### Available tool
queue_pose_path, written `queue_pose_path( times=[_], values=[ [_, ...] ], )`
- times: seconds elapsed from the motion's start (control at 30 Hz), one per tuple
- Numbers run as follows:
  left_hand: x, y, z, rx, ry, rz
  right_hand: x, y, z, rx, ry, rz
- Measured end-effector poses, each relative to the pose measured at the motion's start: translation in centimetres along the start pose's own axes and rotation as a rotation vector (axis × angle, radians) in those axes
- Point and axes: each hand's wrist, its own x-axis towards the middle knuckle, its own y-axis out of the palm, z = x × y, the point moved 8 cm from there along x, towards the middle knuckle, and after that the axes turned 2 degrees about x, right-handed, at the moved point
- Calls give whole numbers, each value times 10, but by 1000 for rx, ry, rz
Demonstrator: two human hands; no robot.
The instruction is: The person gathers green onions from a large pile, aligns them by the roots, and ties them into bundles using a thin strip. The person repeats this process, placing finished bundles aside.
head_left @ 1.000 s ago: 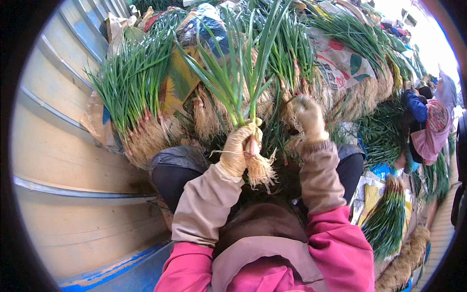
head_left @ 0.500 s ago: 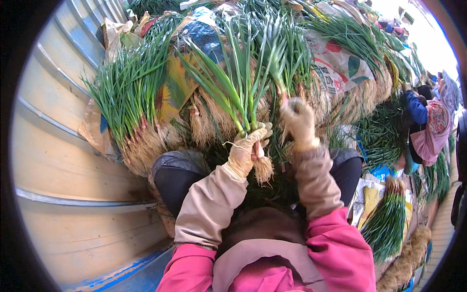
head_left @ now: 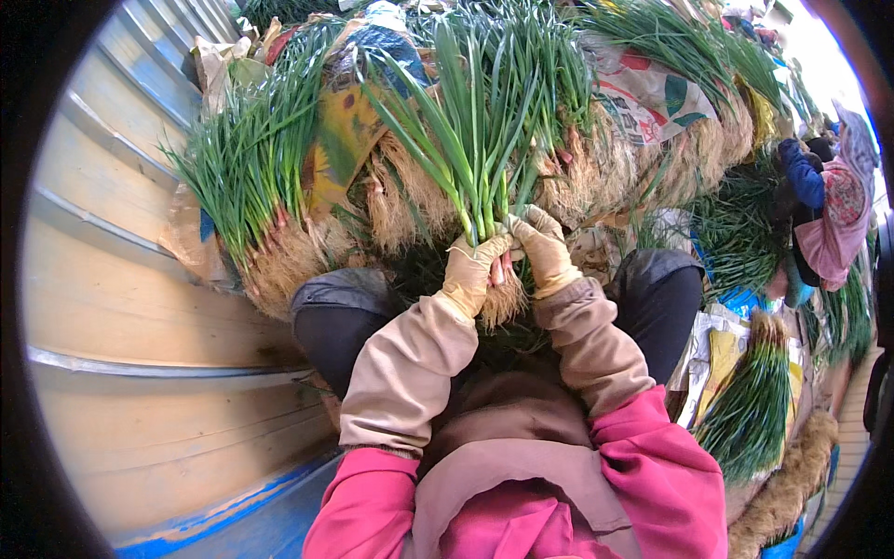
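Behind both gloved hands' grip, scallion bunch (head_left: 484, 140) stems & roots partly hidden.

This looks like an outdoor produce market or farm packing spot, in daylight. Big bundles of green onions (head_left: 251, 177) w/ roots on are stacked in piles, some wrapped in printed sacks (head_left: 652, 93). More bundles (head_left: 750, 410) lie on the ground at right. A metal wall w/ ribs (head_left: 121, 307), maybe a truck side, stands at left. Another person (head_left: 833, 205) works nearby among the greens.
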Motion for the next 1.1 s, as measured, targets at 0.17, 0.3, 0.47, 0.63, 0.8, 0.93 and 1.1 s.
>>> queue_pose_path(
  times=[0.17, 0.3, 0.47, 0.63, 0.8, 0.93, 1.1],
  values=[
    [3, -7, 4, -201, 29, -32, 8, 6, -17, 425, 60, 23],
    [-12, 4, 7, -371, -59, -6, 32, -14, -38, 503, 161, -20],
    [-17, 18, 22, -725, -240, 190, 7, 29, -17, 883, 263, 468],
    [-16, 22, 18, -786, -197, 274, 0, 37, 1, 981, 115, 586],
    [-13, 14, 22, -526, -171, 160, 11, 11, -19, 499, 130, 255],
    [-13, 6, 29, -390, -165, 47, 35, -22, -23, 41, -183, -106],
    [-25, 40, -1, -436, -205, 211, 58, -88, -115, 111, 132, 128]
  ],
)
